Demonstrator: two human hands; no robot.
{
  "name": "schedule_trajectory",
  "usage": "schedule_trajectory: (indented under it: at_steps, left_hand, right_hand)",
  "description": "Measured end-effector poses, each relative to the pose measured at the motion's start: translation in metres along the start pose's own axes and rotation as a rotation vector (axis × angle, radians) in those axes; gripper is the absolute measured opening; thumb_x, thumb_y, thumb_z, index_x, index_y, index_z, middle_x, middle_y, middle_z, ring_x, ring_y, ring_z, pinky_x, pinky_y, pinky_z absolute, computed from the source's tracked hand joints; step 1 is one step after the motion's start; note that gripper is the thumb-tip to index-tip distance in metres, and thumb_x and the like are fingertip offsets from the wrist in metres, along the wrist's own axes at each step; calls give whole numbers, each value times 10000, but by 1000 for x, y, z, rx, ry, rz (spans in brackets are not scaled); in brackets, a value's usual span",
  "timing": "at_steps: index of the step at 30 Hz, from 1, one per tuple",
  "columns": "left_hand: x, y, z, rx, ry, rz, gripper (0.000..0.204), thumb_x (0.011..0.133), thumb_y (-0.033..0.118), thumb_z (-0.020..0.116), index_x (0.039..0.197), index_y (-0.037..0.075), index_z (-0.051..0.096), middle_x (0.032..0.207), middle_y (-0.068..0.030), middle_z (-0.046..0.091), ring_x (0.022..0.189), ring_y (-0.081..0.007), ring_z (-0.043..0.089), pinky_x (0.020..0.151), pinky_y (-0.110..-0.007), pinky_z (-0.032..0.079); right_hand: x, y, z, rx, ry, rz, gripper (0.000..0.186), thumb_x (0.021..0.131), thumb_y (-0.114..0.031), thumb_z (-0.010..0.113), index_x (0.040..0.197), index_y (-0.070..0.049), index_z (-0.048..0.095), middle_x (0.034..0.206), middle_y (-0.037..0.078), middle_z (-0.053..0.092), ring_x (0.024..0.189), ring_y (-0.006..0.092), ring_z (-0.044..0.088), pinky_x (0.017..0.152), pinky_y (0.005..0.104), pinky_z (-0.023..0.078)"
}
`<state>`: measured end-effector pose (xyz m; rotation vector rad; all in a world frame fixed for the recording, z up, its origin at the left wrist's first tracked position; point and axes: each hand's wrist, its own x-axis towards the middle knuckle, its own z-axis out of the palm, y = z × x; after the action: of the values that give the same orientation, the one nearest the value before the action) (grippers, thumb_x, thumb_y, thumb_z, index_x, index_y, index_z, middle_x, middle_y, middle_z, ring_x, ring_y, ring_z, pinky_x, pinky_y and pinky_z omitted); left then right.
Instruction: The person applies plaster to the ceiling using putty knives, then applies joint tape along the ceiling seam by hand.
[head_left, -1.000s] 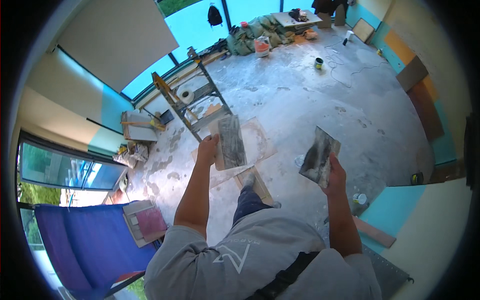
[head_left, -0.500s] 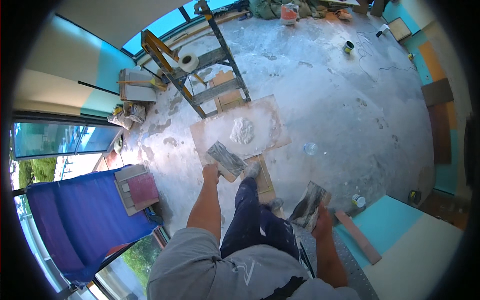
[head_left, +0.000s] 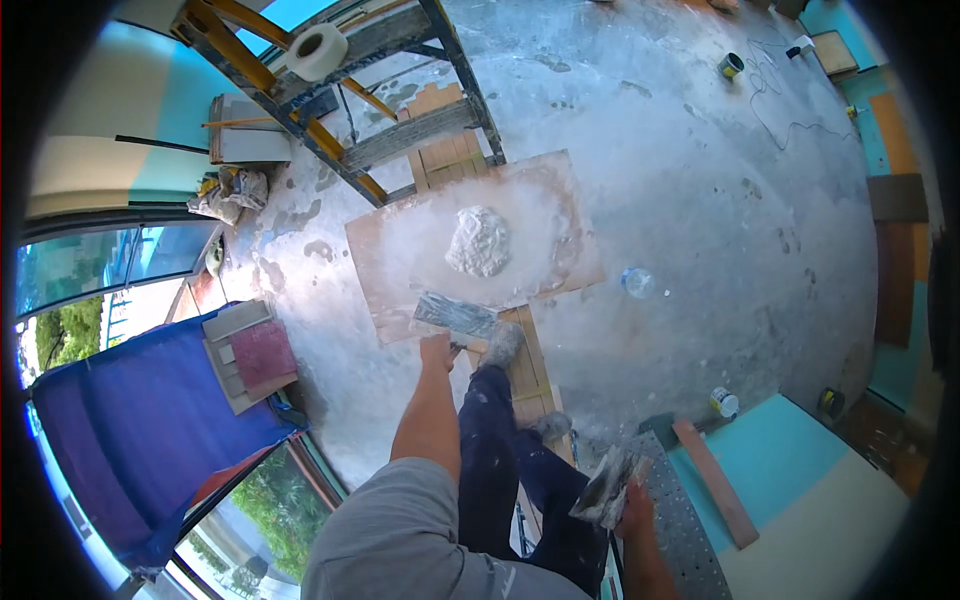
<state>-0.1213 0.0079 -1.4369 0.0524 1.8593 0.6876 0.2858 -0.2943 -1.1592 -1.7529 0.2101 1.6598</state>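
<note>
My left hand (head_left: 437,352) grips a flat rectangular plastering trowel (head_left: 456,314), its grey-streaked blade held over the near edge of a wide board (head_left: 375,270). On that board, just beyond the blade, sits a lumpy heap of white plaster (head_left: 478,241), with a pale film spread around it. My right hand (head_left: 636,508) is closed round a second trowel (head_left: 605,490), which is tilted and smeared with plaster, low beside my right leg. The fingers of the right hand are partly hidden by the tool.
A stepladder (head_left: 410,135) bearing a white roll (head_left: 317,52) stands beyond the board. Wooden planks (head_left: 532,360) lie by my shoes. At right are a perforated metal platform (head_left: 690,540), a pinkish strip (head_left: 715,485) and a small tub (head_left: 724,402). A clear plastic container (head_left: 636,282) sits on the floor.
The ladder, board and plaster look larger as my view has shifted forward. The left trowel has swung to lie more level. The right trowel has dropped lower and tilted.
</note>
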Motion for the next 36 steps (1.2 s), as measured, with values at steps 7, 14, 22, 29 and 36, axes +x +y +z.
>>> schedule_trajectory:
  at_steps: [7,14,22,29,36]
  left_hand:
    - [96,-89,35,1377,-308,524,222,920,59,574,1122,-24,534,1074,-185,575,991,-355,598,850,-559,515]
    - [232,-192,49,813,-231,507,229,909,27,532,1133,-22,533,1093,-180,567,1012,-368,574,925,-584,464]
    - [212,-139,135,451,-120,348,310,889,193,650,1100,-31,609,1015,-193,650,943,-326,634,837,-431,519]
    - [151,-61,147,-807,-105,-148,193,961,85,562,1149,43,543,1014,-128,576,906,-260,578,859,-475,531]
    - [90,-19,101,-698,-248,93,339,951,21,548,1257,123,444,1090,-103,570,974,-261,595,864,-453,536]
  right_hand:
    - [13,30,-13,314,29,164,582,993,-485,452,1359,-33,435,1276,152,559,1149,318,576,964,480,484]
    - [29,33,-22,346,-3,124,636,968,-555,452,1373,-65,433,1311,153,541,1172,336,554,987,500,460]
    - [46,20,-15,457,150,109,493,968,-547,454,1165,-117,592,1004,120,669,905,285,667,795,449,555]
    - [51,6,-1,397,129,82,506,979,-538,434,1204,-103,560,1047,135,656,947,298,659,807,455,555]
    - [42,4,7,481,-39,81,558,999,-481,441,1329,-32,467,1257,166,566,1141,327,575,972,489,477]
